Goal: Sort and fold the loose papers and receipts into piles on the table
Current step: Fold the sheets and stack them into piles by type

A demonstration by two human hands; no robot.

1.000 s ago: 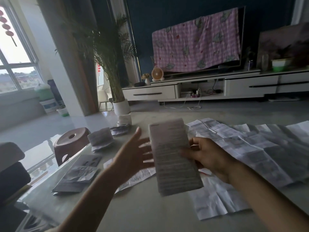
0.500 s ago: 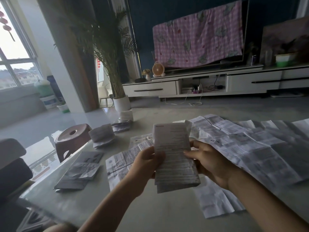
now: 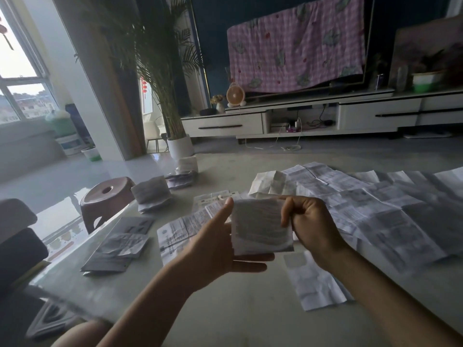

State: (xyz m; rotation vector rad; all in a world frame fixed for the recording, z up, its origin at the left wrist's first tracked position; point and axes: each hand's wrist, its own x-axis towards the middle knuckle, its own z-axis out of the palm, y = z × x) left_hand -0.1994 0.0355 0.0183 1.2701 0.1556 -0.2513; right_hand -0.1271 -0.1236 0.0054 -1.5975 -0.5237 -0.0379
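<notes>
A folded printed paper is held up above the table between both hands. My left hand supports it from below with straight fingers, thumb pressed on its left edge. My right hand pinches its top right corner with curled fingers. Loose unfolded sheets spread over the right half of the table. Folded piles lie at the left: a dark pile, a small pile and a far pile. A flat printed sheet lies under my left hand.
A brown plastic stool stands just beyond the table's left edge. A dark chair is at the near left. A potted palm and a TV stand are on the floor beyond the table.
The long paper has been folded in half into a short block. My left hand came in from open air, took its left edge, and now lies under it.
</notes>
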